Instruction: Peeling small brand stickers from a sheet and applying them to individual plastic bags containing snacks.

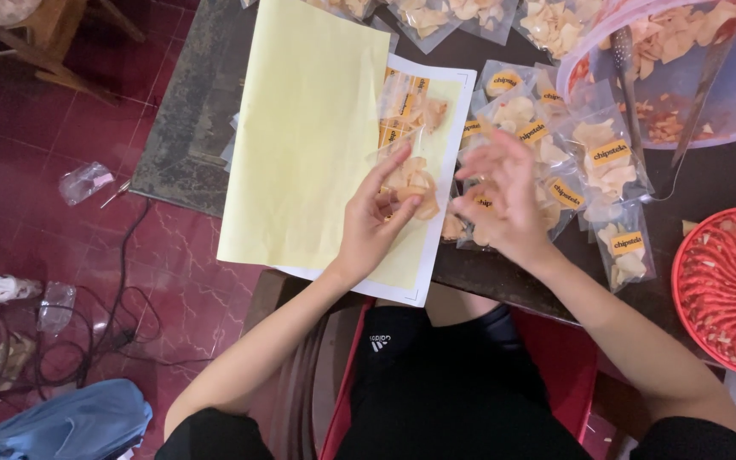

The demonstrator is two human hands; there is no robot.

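The left half of the yellow sheet [304, 136] lies bare and open to a pass, while filled snack bags [555, 162] crowd the table [189, 111] to the right, hemmed by the clear tub [726, 94] and red basket [726, 285]

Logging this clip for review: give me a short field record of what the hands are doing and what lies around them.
Setting: dark table, seen from above
Left hand: fingers on a clear chip bag lying on the yellow sticker sheet
Right hand: open, fingers spread, above a pile of labelled chip bags
Upper right: clear tub of chips with tongs
Right edge: red basket
Floor: cables and plastic scraps
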